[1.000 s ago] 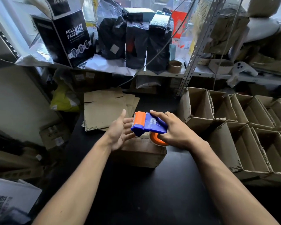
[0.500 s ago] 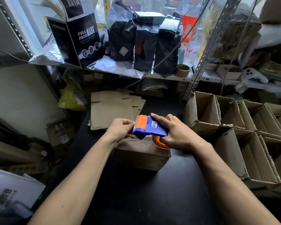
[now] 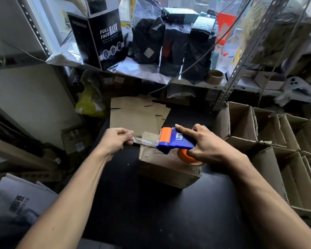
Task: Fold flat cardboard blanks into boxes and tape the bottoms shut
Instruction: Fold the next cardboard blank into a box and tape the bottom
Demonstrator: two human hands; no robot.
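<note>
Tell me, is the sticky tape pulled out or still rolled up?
Pulled out: the left hand pinches a clear tape strip stretched from the dispenser.

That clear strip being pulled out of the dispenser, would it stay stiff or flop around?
The tape strip looks thin and see-through, so probably floppy; it seems straight only because the left hand pulls it taut against the dispenser. Likely very light and clingy.

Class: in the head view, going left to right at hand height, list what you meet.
Left hand → clear tape strip → tape dispenser → right hand → row of open boxes.
</note>
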